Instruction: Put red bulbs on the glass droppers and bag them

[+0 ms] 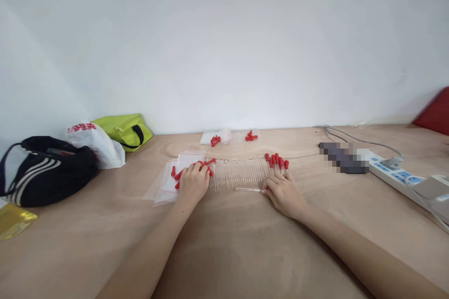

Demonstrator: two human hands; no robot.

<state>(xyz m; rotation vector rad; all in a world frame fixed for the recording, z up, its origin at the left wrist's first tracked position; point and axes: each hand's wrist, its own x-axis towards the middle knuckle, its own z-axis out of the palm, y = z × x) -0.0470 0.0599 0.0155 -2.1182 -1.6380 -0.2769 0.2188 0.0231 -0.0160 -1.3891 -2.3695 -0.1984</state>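
The two hands are apart: the left hand (194, 181) is down on the red rubber bulbs (178, 175) over the clear zip bags (167, 187), while the right hand (285, 195) pinches one glass tube (248, 189) by its end, just below the red-capped tubes (277, 160). Between them lies the row of clear tubes (238, 172) on the tabletop (224, 243). And the writing! Red characters run across the white plastic bag (101, 142), too blurred to read; beside it, the black bag (52, 170) shows pale stripes, with no brand name legible.
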